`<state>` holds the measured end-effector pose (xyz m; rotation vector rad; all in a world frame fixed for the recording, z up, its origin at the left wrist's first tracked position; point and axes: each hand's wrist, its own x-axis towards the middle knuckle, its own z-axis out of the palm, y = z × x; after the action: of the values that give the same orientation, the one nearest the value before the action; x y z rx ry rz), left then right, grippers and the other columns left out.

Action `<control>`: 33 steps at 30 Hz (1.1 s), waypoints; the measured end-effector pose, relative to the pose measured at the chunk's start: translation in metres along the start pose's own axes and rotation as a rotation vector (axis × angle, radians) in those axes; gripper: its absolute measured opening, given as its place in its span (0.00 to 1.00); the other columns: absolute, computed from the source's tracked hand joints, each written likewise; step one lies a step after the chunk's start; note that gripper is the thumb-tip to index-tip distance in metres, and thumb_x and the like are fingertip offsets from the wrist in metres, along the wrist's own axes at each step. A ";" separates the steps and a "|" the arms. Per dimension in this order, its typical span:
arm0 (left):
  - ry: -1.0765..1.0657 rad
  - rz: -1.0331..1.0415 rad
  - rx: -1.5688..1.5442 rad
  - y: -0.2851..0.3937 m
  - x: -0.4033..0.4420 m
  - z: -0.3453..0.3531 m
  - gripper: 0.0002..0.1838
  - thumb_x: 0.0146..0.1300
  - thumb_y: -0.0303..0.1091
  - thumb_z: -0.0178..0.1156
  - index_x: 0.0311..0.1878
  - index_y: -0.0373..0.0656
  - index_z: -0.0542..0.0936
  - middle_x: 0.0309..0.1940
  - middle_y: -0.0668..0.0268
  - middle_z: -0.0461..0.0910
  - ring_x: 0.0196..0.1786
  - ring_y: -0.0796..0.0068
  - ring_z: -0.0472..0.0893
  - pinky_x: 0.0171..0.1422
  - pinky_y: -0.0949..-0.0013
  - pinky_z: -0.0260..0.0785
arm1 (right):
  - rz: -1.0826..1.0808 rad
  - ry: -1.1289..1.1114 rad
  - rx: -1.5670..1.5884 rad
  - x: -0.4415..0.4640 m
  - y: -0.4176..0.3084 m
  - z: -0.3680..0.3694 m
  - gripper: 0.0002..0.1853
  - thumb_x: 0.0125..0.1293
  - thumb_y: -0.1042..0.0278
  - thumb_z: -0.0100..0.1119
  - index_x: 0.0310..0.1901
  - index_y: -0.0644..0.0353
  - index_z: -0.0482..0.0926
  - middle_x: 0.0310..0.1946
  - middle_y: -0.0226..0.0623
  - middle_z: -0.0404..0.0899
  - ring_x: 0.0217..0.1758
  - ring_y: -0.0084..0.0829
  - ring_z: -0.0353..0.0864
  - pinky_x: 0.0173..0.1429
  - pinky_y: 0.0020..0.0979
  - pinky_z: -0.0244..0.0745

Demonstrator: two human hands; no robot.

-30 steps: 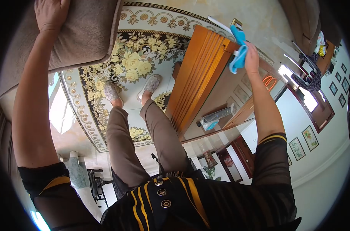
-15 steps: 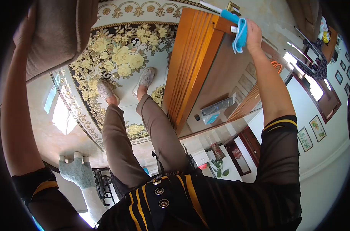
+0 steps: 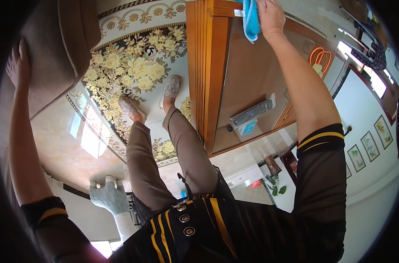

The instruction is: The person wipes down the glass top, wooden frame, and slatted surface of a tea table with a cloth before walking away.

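Note:
My right hand (image 3: 272, 18) is at the top of the head view, closed on a blue cloth (image 3: 251, 22) with a white tag. The cloth hangs at the corner of a wooden table (image 3: 209, 65) with ribbed sides and a glass top. Its upper part is cut off by the frame edge. Far to the left, my left hand (image 3: 19, 65) rests with fingers stretched out on a brown upholstered seat (image 3: 50, 48). Nothing shows in that hand.
On the table lie a wrapped remote control (image 3: 253, 109), a small blue-and-white box (image 3: 248, 127) and an orange cable (image 3: 321, 59). My feet stand on floor tiles with a yellow flower pattern (image 3: 142, 65). A grey-green stool (image 3: 106, 197) stands behind me.
The view has shifted. My right hand and the cloth appear higher and further left, and the blue-and-white stick beside them has left the frame. My left hand's fingers now show on the seat.

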<state>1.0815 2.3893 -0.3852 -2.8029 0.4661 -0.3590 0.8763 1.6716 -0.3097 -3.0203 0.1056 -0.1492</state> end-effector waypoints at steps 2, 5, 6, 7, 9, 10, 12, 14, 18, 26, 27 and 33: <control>0.101 0.200 0.025 -0.005 0.016 -0.003 0.32 0.67 0.64 0.34 0.70 0.61 0.63 0.66 0.58 0.66 0.68 0.60 0.64 0.73 0.60 0.48 | 0.023 -0.011 0.023 0.002 0.000 -0.002 0.12 0.64 0.63 0.48 0.27 0.61 0.73 0.30 0.47 0.75 0.39 0.49 0.74 0.44 0.45 0.69; 0.269 0.464 -0.266 -0.025 0.067 -0.006 0.26 0.72 0.47 0.37 0.71 0.53 0.61 0.71 0.56 0.57 0.67 0.56 0.65 0.70 0.57 0.55 | 0.036 -0.023 -0.010 0.002 -0.002 -0.005 0.11 0.63 0.65 0.47 0.27 0.61 0.74 0.29 0.46 0.75 0.38 0.49 0.75 0.43 0.45 0.69; 0.269 0.465 -0.267 0.003 0.089 -0.044 0.26 0.72 0.47 0.37 0.71 0.53 0.61 0.71 0.56 0.57 0.67 0.56 0.65 0.70 0.57 0.55 | 0.041 -0.041 -0.038 0.002 -0.001 -0.004 0.11 0.63 0.66 0.47 0.28 0.61 0.76 0.30 0.46 0.76 0.38 0.49 0.75 0.43 0.45 0.69; 0.070 0.122 -0.411 0.057 0.115 -0.097 0.31 0.71 0.54 0.35 0.70 0.46 0.60 0.72 0.49 0.50 0.71 0.49 0.54 0.72 0.48 0.47 | 0.040 -0.042 -0.042 0.003 0.002 -0.002 0.11 0.63 0.66 0.47 0.28 0.61 0.76 0.30 0.46 0.76 0.38 0.49 0.75 0.43 0.45 0.69; -0.144 -0.228 -0.554 0.108 0.146 -0.129 0.38 0.69 0.62 0.34 0.70 0.40 0.59 0.73 0.43 0.44 0.75 0.42 0.43 0.74 0.39 0.38 | -0.051 -0.022 0.014 0.003 0.008 -0.001 0.17 0.67 0.59 0.44 0.32 0.63 0.78 0.34 0.42 0.78 0.42 0.47 0.74 0.48 0.41 0.68; -0.239 -0.278 -0.532 0.117 0.155 -0.120 0.38 0.69 0.61 0.35 0.70 0.39 0.58 0.73 0.42 0.43 0.75 0.42 0.42 0.75 0.40 0.37 | -0.055 -0.031 0.009 0.004 0.010 -0.001 0.17 0.67 0.59 0.44 0.32 0.63 0.78 0.34 0.42 0.78 0.42 0.47 0.74 0.48 0.41 0.68; -0.348 -0.331 -0.515 0.130 0.160 -0.112 0.38 0.69 0.60 0.37 0.70 0.39 0.57 0.73 0.41 0.42 0.75 0.42 0.41 0.75 0.41 0.36 | -0.005 -0.110 0.047 0.005 0.006 -0.006 0.15 0.64 0.59 0.47 0.31 0.60 0.80 0.34 0.40 0.79 0.41 0.44 0.77 0.46 0.40 0.71; -0.262 -0.419 -0.513 0.139 0.153 -0.109 0.38 0.69 0.60 0.36 0.71 0.38 0.55 0.73 0.39 0.40 0.75 0.42 0.39 0.75 0.41 0.34 | -0.043 -0.072 0.049 0.007 0.005 -0.006 0.12 0.63 0.63 0.48 0.29 0.59 0.79 0.33 0.37 0.78 0.40 0.43 0.76 0.45 0.40 0.70; -0.165 -0.391 -0.422 0.129 0.149 -0.073 0.37 0.68 0.61 0.36 0.71 0.43 0.56 0.72 0.44 0.43 0.74 0.46 0.45 0.75 0.44 0.38 | -0.022 -0.154 0.074 0.011 -0.006 -0.017 0.12 0.64 0.65 0.47 0.29 0.59 0.79 0.32 0.37 0.77 0.40 0.42 0.74 0.47 0.39 0.69; -0.092 -0.261 -0.487 0.130 0.147 -0.085 0.41 0.68 0.63 0.31 0.73 0.40 0.50 0.73 0.40 0.34 0.76 0.42 0.35 0.75 0.38 0.34 | 0.084 -0.280 0.035 0.014 -0.008 -0.018 0.14 0.67 0.64 0.44 0.30 0.58 0.79 0.34 0.37 0.77 0.41 0.41 0.75 0.48 0.38 0.69; -0.112 -0.265 -0.490 0.130 0.147 -0.086 0.41 0.68 0.63 0.31 0.73 0.42 0.49 0.73 0.40 0.32 0.76 0.43 0.35 0.75 0.38 0.33 | 0.093 -0.279 0.036 0.013 -0.009 -0.020 0.14 0.67 0.64 0.44 0.30 0.58 0.79 0.34 0.37 0.77 0.41 0.41 0.75 0.48 0.38 0.69; 0.282 -0.265 -0.614 0.137 0.143 -0.069 0.35 0.63 0.69 0.41 0.69 0.63 0.63 0.71 0.58 0.56 0.75 0.56 0.50 0.76 0.52 0.37 | 0.098 -0.399 0.042 0.021 -0.011 -0.025 0.14 0.67 0.64 0.44 0.32 0.56 0.80 0.37 0.34 0.79 0.44 0.40 0.76 0.49 0.37 0.71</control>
<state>1.1550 2.1990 -0.3350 -3.4419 0.2951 -0.7925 0.8957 1.6780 -0.2815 -2.9258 0.2091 0.4509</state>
